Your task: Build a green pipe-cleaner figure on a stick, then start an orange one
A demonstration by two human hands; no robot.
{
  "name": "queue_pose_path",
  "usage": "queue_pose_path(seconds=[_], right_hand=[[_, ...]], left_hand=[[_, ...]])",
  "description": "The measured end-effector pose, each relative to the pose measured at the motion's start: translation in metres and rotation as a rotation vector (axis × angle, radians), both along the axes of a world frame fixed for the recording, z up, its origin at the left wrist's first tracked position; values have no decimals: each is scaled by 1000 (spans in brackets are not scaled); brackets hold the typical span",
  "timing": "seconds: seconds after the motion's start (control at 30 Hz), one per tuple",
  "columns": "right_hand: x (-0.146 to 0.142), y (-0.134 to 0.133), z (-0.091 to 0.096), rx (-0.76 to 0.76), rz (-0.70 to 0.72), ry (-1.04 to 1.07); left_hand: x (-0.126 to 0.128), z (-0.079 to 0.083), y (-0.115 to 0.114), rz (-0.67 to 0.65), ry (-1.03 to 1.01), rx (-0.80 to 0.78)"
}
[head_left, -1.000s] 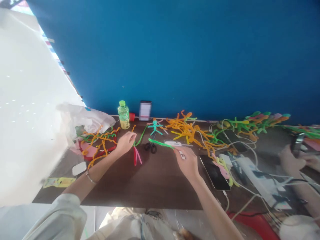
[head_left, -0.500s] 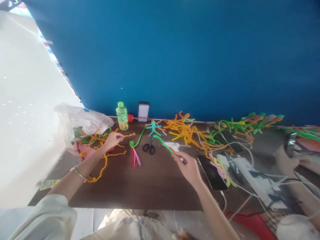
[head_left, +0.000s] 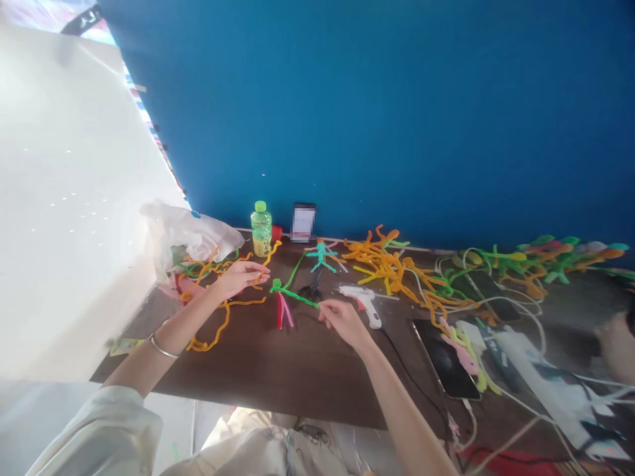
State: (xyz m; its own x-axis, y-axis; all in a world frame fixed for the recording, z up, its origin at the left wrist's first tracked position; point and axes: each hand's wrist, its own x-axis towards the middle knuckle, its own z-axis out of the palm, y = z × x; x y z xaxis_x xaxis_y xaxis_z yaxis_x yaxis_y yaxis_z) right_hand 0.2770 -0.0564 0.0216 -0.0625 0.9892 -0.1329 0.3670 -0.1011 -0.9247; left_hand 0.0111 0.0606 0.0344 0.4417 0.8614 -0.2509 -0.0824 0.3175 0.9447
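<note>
My left hand pinches an orange pipe cleaner that points up past the fingertips. Between thumb and fingers of my right hand is the end of a green pipe cleaner. Its far end meets or overlaps a green knot with red and pink strands hanging below; I cannot tell whether they are joined. A turquoise pipe-cleaner figure lies behind, above black scissors partly hidden by the green piece. A white glue gun rests beyond my right hand.
Loose orange pipe cleaners lie at left by a plastic bag. A bottle and an upright phone stand at the back. To the right are an orange pile, a dark phone, cables and a power strip.
The view has swung left. My right hand has brought the green pipe cleaner leftward to the green knot, away from the glue gun. The orange pipe cleaner in my left hand now points more upward.
</note>
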Motion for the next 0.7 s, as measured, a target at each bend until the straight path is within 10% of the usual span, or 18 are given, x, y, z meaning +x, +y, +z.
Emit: queue_pose_path(seconds=[0.13, 0.27, 0.7], right_hand=[[-38, 26, 0, 57, 97, -38], [-64, 51, 11, 142, -171, 119], [-17, 39, 36, -440, -13, 773]], left_hand=[[-1, 14, -7, -36, 28, 82], [0, 26, -17, -169, 76, 146], [24, 29, -37, -348, 566, 965]])
